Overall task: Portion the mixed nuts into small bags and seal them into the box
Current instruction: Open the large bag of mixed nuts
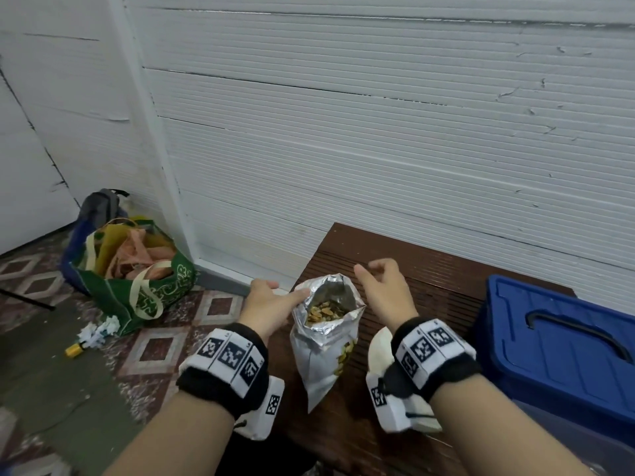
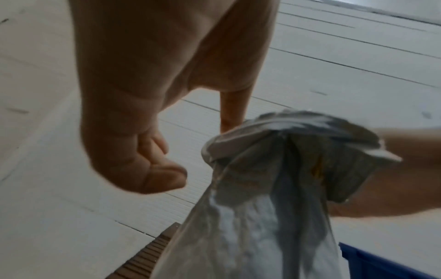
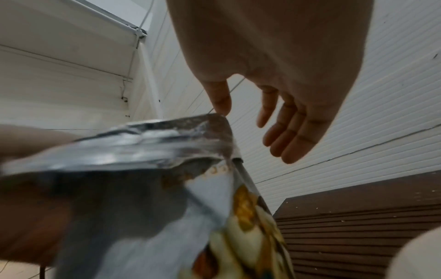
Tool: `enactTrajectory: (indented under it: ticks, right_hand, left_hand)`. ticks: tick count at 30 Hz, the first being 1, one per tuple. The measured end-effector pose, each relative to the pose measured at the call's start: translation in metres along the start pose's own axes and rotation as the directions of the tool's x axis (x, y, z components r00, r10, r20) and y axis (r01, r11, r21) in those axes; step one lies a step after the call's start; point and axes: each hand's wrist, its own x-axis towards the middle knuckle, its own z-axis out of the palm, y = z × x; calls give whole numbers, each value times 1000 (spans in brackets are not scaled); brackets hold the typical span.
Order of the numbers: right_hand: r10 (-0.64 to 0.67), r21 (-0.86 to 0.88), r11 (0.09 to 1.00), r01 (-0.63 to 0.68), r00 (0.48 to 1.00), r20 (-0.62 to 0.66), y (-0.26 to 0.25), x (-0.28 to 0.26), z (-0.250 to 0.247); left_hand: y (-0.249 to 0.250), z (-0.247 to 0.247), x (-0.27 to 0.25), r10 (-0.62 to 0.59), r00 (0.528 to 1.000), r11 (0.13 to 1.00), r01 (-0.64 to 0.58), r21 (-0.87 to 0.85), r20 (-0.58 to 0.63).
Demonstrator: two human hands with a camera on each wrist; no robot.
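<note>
Both hands flank open nut bag (image 1: 324,324).

The foil bag (image 1: 323,334) blurs heavily in both wrist views, so its print cannot be read. In the head view its mouth shows only the top layer of nuts (image 1: 324,312); how far down they go is hidden by the foil.

The left hand (image 1: 266,305) touches the bag's rim, but whether its thumb pinches the foil cannot be told.

A pale round object (image 1: 379,352) on the counter (image 1: 439,290) lies half under the right wrist band and stays unidentifiable.

The blue box (image 1: 556,341) is cut off by the right edge, its contents hidden under the lid.

The small litter (image 1: 98,333) on the floor is too small to name.
</note>
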Motion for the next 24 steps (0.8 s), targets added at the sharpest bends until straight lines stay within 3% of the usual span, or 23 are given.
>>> enactTrajectory:
  ticks: [2,6,10,14,16,20,24]
  right_hand:
    - [-58,-20,998,61,991,119,-9,17,6]
    - [-45,-43,997,66,926,375,-13,34,15]
    - [15,47,998,-36,925,380,-4,34,14]
    - [161,295,907,-299,897,411,6,27,10]
    - [202,312,880,-359,876,439,8,21,7]
    - [176,278,909,-311,890,421,15,19,5]
    - [150,345,896,-280,921,358,17,19,6]
  left_hand:
    - [-4,-1,-1,18,999,999,-19,-36,-28]
    - [-2,-1,-1,27,998,996,-32,-87,-53]
    - [6,-4,4,-2,999,991,-4,-136,-41]
    - [24,-3,7,-95,990,973,115,-201,104]
    - [29,0,4,-113,980,977,140,-163,167]
    - [31,2,-3,-81,975,996,86,-16,208]
    - [28,-9,-6,0,991,987,-21,161,133]
